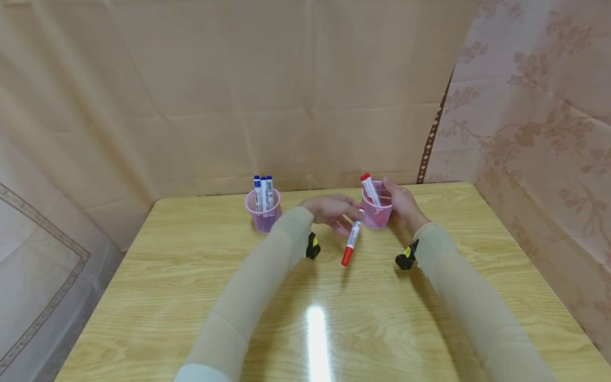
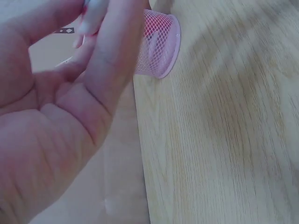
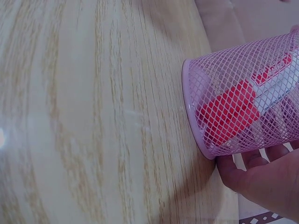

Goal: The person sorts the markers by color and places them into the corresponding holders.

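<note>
My left hand [image 1: 331, 209] pinches a red-capped whiteboard marker [image 1: 354, 236] near its upper end. The marker slants, red cap down, just in front of and left of the right pink mesh pen cup [image 1: 376, 220]. My right hand [image 1: 403, 204] grips that cup from its right side; in the right wrist view, fingers [image 3: 254, 161] curl against the mesh. Inside this cup, red markers [image 1: 370, 190] lean left, their caps [image 3: 229, 112] showing through near the base. In the left wrist view, my fingers [image 2: 112, 51] partly hide the cup and the marker.
Another pink mesh cup [image 1: 265, 222] stands to the left, holding blue-capped markers [image 1: 264, 193] upright. Both cups are near the far edge of the wooden table [image 1: 191, 276]. Beige cloth [image 1: 215, 95] hangs behind it, and patterned cloth [image 1: 549, 132] hangs on the right.
</note>
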### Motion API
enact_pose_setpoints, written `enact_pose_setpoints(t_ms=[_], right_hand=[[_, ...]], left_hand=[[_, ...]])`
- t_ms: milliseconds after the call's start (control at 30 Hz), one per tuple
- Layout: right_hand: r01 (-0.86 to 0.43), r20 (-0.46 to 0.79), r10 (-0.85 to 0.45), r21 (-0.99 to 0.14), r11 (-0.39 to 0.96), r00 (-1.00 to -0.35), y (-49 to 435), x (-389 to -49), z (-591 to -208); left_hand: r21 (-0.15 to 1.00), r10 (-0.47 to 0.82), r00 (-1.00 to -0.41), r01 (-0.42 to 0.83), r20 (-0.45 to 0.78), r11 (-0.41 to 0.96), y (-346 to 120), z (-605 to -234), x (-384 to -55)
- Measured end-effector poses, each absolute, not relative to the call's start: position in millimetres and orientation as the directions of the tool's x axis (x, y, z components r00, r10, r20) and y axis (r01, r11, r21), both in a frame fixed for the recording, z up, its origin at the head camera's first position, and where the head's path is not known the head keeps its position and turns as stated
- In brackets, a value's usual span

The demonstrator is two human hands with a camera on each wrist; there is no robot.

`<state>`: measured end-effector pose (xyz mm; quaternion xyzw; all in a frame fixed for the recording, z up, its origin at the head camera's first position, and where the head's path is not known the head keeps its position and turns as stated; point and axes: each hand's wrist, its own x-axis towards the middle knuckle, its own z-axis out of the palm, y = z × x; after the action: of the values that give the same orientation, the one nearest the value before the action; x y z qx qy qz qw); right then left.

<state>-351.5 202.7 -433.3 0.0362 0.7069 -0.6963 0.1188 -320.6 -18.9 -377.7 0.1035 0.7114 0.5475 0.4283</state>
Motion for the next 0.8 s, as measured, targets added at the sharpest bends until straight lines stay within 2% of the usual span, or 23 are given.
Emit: enact_pose_setpoints(t_ms=[200, 300, 400, 633, 800], right_hand=[[0.220, -0.223, -0.104, -0.975, 0.041, -0.969, 202.8, -350.9, -432.9], [0.225, -0.230, -0.102, -0.973, 0.059, -0.968, 203.0, -350.5, -432.6], [0.227, -0.233, -0.102, -0.971, 0.067, -0.967, 203.3, -350.2, -432.6], [0.225, -0.231, -0.107, -0.972, 0.063, -0.967, 203.1, -351.8, -433.1], [0.225, -0.231, -0.110, -0.972, 0.062, -0.967, 201.8, -350.9, -432.7]], left_hand=[[0.928, 0.582, -0.726, -0.331, -0.365, 0.169, -16.7, -373.9, -328.2], [0.937, 0.545, -0.768, -0.327, -0.338, 0.121, -17.2, -369.6, -329.9], [0.939, 0.543, -0.772, -0.325, -0.330, 0.109, -17.8, -364.3, -329.2], [0.927, 0.574, -0.732, -0.333, -0.368, 0.170, -17.0, -359.3, -332.5], [0.939, 0.570, -0.748, -0.302, -0.339, 0.164, -14.5, -354.1, -333.3]])
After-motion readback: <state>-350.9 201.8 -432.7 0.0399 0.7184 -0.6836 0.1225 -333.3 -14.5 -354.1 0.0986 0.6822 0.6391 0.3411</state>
